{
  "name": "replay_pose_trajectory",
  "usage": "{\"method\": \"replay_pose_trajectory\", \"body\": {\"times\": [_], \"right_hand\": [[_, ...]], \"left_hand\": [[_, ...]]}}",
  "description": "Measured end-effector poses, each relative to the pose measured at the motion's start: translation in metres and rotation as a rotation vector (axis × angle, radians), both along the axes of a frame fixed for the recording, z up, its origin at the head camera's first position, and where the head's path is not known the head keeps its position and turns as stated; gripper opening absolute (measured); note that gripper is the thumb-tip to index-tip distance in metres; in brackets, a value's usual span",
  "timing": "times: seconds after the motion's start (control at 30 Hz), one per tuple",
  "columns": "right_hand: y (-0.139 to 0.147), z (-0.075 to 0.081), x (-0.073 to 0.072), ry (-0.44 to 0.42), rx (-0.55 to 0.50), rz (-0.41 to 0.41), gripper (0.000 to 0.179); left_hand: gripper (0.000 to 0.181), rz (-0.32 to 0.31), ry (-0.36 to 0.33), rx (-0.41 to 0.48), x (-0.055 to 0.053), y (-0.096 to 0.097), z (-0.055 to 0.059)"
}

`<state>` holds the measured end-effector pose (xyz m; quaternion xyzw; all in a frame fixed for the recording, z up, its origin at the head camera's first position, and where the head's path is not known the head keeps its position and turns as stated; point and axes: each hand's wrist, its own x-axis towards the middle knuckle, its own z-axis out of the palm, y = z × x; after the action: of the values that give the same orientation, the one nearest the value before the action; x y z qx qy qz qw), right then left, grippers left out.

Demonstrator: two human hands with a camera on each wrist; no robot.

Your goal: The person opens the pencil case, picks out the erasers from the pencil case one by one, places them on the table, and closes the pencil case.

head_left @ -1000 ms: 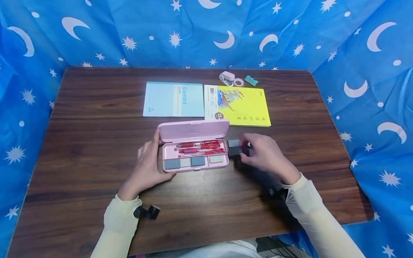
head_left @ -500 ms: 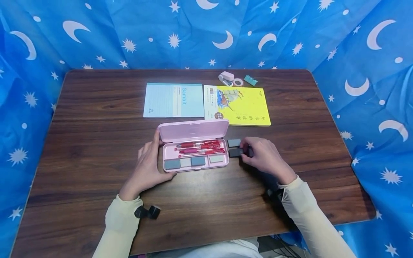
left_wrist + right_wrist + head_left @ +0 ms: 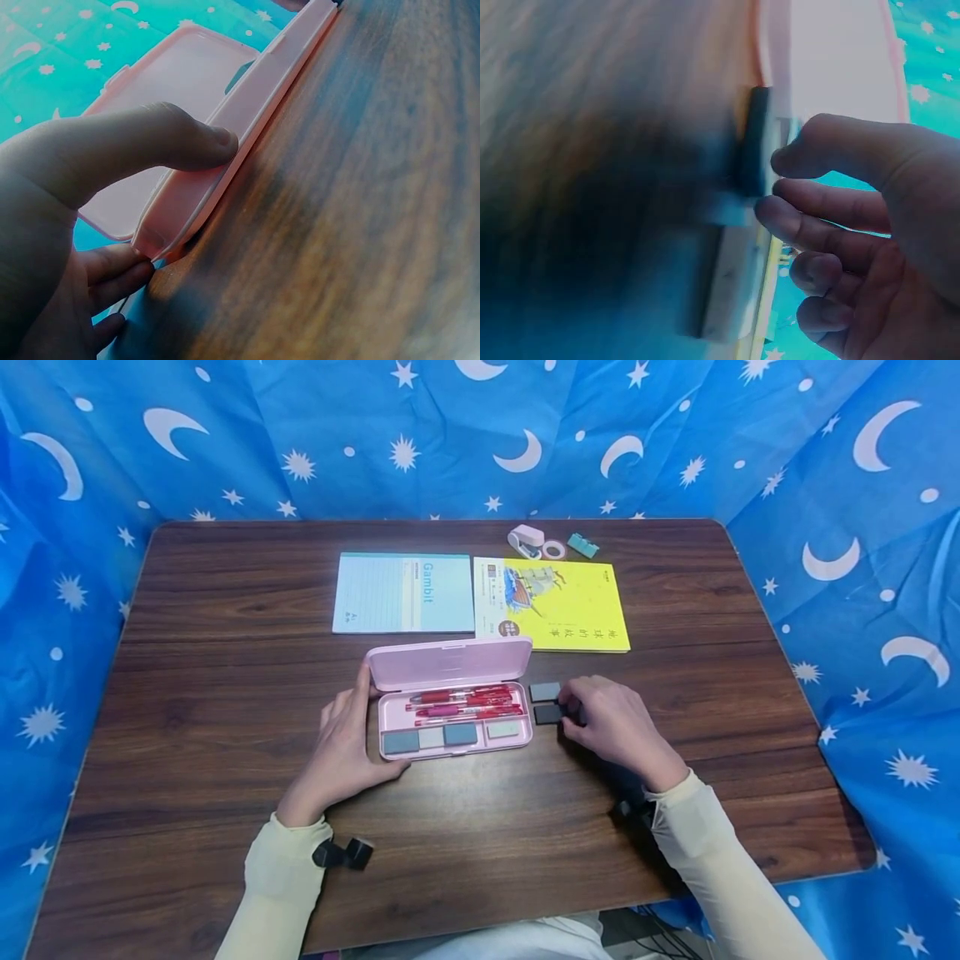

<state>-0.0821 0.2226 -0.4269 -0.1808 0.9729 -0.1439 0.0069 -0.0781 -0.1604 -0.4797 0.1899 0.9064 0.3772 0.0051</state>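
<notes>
A pink pencil case point(image 3: 454, 752) lies with its lid point(image 3: 187, 75) raised. Several red pens point(image 3: 465, 700) fill its long compartment; grey and pale rectangular blocks point(image 3: 401, 742) sit along the front. My left hand point(image 3: 341, 743) holds the case's left end, thumb point(image 3: 195, 142) on the front wall, fingers behind the corner. Right of the case lie a grey block point(image 3: 544, 692) and a black block point(image 3: 547, 715). My right hand point(image 3: 615, 718) is at the black block's right end, fingers loosely bent and nothing visible between them. Another pale-faced block point(image 3: 727, 285) shows blurred in the right wrist view.
Behind the case lie a light blue notebook point(image 3: 405, 593) and a yellow book point(image 3: 577, 610). At the back are a pink stapler point(image 3: 527, 539), a tape roll point(image 3: 554, 551) and a teal clip-like piece point(image 3: 582, 546). A blue curtain point(image 3: 442, 435) surrounds the brown wooden table point(image 3: 225, 593).
My right hand shifts slightly at first, and the black block now lies with a small gap from the grey one. The left hand stays on the pencil case.
</notes>
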Motion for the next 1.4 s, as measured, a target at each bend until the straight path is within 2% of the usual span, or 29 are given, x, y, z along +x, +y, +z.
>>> {"method": "replay_pose_trajectory", "body": {"times": [0.23, 0.47, 0.73, 0.9, 1.1, 1.4], "right_hand": [[-0.020, 0.010, 0.008, 0.063, -0.089, 0.061, 0.014], [-0.043, 0.001, 0.010, 0.042, -0.113, 0.129, 0.008], [-0.050, -0.007, 0.010, 0.018, -0.097, 0.116, 0.009], [-0.052, -0.007, 0.009, 0.038, -0.098, 0.117, 0.008], [-0.054, -0.007, 0.009, 0.038, -0.051, 0.090, 0.013], [-0.057, -0.004, 0.008, -0.024, -0.044, 0.078, 0.014]], "left_hand": [[0.149, 0.002, 0.006, 0.000, 0.000, -0.001, -0.002], [0.150, 0.002, 0.003, 0.005, -0.001, -0.001, -0.003], [0.148, -0.003, -0.001, 0.010, 0.000, 0.000, -0.001], [0.148, -0.001, -0.002, 0.012, 0.000, 0.000, -0.001], [0.148, -0.003, 0.002, 0.014, 0.000, 0.000, -0.001], [0.149, -0.003, -0.001, 0.013, 0.000, -0.001, -0.001]]}}
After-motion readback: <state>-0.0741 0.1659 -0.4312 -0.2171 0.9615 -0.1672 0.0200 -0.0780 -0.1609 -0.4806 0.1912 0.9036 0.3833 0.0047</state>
